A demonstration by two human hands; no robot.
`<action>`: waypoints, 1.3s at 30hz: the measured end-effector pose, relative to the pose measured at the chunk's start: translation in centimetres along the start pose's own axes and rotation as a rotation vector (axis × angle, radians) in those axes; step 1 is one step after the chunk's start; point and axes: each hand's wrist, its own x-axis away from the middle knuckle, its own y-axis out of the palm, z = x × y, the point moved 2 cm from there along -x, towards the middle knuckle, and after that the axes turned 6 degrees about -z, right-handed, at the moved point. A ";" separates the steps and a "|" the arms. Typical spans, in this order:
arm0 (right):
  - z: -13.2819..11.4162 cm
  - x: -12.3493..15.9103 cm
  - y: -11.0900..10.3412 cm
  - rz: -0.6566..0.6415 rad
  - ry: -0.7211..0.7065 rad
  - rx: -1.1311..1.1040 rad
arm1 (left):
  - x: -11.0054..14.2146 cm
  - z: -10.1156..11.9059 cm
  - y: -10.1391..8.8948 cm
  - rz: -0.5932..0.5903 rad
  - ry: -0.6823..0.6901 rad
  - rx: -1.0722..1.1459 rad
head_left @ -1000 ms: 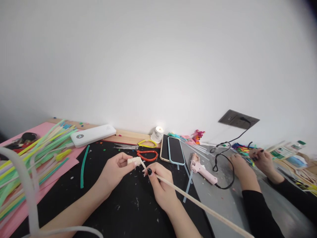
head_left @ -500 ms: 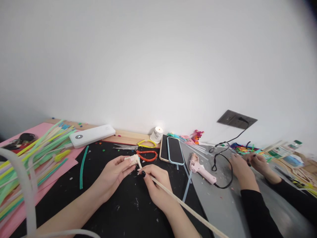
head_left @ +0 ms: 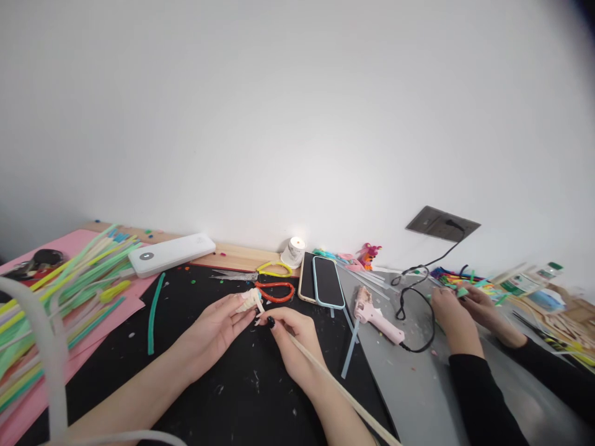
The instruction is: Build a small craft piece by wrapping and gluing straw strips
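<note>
Between the thumb and fingers of my left hand (head_left: 214,337) is a small cream-coloured coil of pipe cleaner (head_left: 251,300). My right hand (head_left: 296,347) pinches a long cream pipe cleaner (head_left: 346,396); one end reaches up to the coil and the rest trails over my wrist to the bottom edge. Both hands hover over a black mat (head_left: 223,396). Just beyond them lie scissors (head_left: 274,291) with one red and one yellow handle. A short teal pipe cleaner (head_left: 152,316) rests left of my left hand.
Pipe cleaners (head_left: 60,310) pile on pink paper at left, near a white device (head_left: 171,254). Right of the scissors are two phones (head_left: 330,282), a paper cup (head_left: 293,253) and a corded pink glue gun (head_left: 379,322). A co-worker's hands (head_left: 458,325) handle something green at right.
The coil in my left hand has turned slightly, showing more of its ridged side. My right hand stays close to it. The co-worker's hands have shifted, and a green piece shows between them.
</note>
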 end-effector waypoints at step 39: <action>0.9 0.0 0.1 0.007 0.107 -0.342 | 0.6 1.0 1.1 -0.158 0.160 -0.599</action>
